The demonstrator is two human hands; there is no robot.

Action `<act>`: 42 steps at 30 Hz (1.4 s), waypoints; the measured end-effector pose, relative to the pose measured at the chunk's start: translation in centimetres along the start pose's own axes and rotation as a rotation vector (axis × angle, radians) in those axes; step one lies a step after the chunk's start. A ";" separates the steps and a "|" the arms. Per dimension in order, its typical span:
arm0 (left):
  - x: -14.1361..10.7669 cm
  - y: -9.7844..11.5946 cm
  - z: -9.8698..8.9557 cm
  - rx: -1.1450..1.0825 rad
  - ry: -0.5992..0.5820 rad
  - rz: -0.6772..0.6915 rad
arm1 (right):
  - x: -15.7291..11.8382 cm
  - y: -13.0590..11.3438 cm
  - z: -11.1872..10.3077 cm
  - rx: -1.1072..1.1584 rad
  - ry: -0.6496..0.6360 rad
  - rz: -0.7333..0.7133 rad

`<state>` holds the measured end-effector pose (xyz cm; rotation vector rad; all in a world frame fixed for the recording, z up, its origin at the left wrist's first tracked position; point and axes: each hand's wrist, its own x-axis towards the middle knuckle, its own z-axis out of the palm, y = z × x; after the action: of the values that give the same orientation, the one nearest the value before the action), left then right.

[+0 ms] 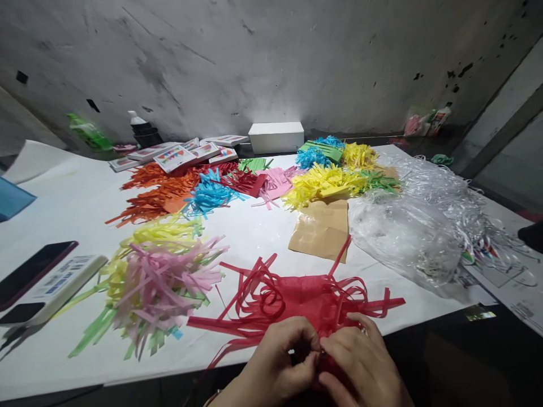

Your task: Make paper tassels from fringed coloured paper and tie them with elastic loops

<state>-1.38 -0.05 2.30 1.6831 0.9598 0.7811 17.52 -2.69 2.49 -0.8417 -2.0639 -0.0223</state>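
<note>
Two hands show, one left hand (288,356) and one right hand (360,359), with one red fringed sheet (299,299), one phone (36,271), one white labelled device (63,285), one brown paper piece (320,229), one clear plastic bag (401,243) and one white box (276,138). Two bottles, a green bottle (90,133) and a white-capped bottle (144,131), sit back left. At least five printed packs (173,158) overlap.
</note>
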 end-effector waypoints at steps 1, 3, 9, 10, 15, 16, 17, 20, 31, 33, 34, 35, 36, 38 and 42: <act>0.1 0.1 0.0 0.007 -0.003 -0.018 | -0.1 0.0 0.2 -0.045 -0.007 -0.035; 0.2 0.2 0.0 0.017 -0.011 -0.073 | -0.4 -0.2 0.7 -0.121 0.001 -0.086; 0.2 0.0 -0.2 -0.041 -0.020 -0.276 | -0.6 -0.3 1.7 -0.172 0.035 -0.094; 0.2 0.0 -0.4 -0.034 -0.018 -0.288 | -0.5 -0.3 1.5 -0.157 0.021 -0.089; 0.2 0.5 -1.2 -0.030 -0.062 -0.297 | 0.1 0.1 0.3 -0.044 0.019 -0.044; 0.1 0.6 -1.2 -0.060 -0.074 -0.290 | 0.2 0.1 0.3 -0.030 0.026 -0.033; 0.1 0.7 -1.1 -0.103 -0.088 -0.278 | 0.3 0.1 0.4 -0.027 0.032 -0.026; -0.3 0.5 -0.6 -0.257 -0.110 -0.226 | 0.1 0.0 0.8 -0.040 0.063 0.008; -3.6 1.7 -20.3 0.085 1.291 0.022 | -2.3 2.8 4.0 -0.217 -0.037 -0.072; -4.6 1.2 -24.2 0.437 1.427 -0.062 | -2.5 2.8 5.9 -0.224 -0.090 -0.124; -5.0 0.8 -25.1 0.646 1.440 -0.075 | -2.7 2.8 6.8 -0.223 -0.091 -0.114; -5.2 0.2 -25.1 0.825 1.421 -0.058 | -2.9 2.9 7.6 -0.215 -0.079 -0.097; -5.4 -0.3 -24.4 0.946 1.371 -0.003 | -3.2 2.9 8.2 -0.202 -0.062 -0.085; -5.2 -1.6 -20.4 0.990 1.162 0.168 | -3.7 3.0 9.0 -0.172 -0.025 -0.105; -3.5 -4.0 -8.6 0.938 0.081 0.360 | -4.0 2.5 9.0 -0.141 0.021 -0.155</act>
<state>-11.26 1.39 0.77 2.7064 1.1912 0.6620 13.99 -0.16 -6.67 -0.7601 -2.1224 -0.2632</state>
